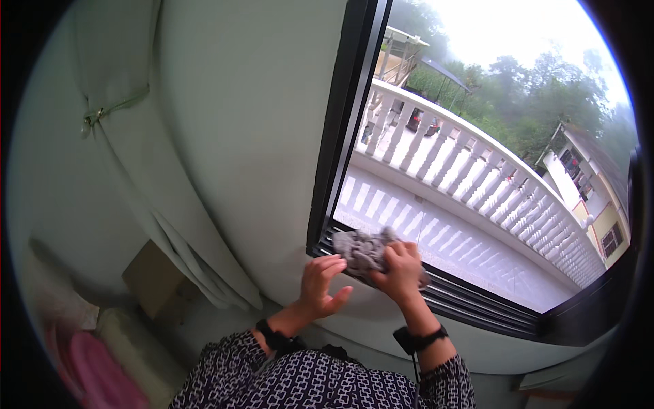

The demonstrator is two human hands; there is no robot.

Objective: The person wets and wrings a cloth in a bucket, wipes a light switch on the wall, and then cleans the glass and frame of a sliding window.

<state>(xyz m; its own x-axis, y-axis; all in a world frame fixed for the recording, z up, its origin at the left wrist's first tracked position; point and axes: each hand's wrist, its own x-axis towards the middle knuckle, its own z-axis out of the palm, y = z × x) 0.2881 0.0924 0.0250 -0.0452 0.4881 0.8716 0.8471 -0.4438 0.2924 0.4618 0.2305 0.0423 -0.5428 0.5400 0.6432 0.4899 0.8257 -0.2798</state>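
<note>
A crumpled grey-brown cloth (364,251) lies bunched on the lower track of a black window frame (470,303), close to its left corner. My right hand (400,271) presses on the cloth and grips its right side, fingers bent into the fabric. Just left of the cloth is my left hand (320,285), fingers stretched and thumb apart, with nothing in it. Its fingertips come close to the cloth's edge; whether they touch it I cannot tell. Part of the track under the cloth is hidden.
Beyond the window is a white balustrade (436,143) along a tiled terrace. A pale tied curtain (157,177) hangs at the left, near a brown box (153,279). Pink fabric (102,368) and a pale green roll-shaped cushion (136,347) lie at lower left.
</note>
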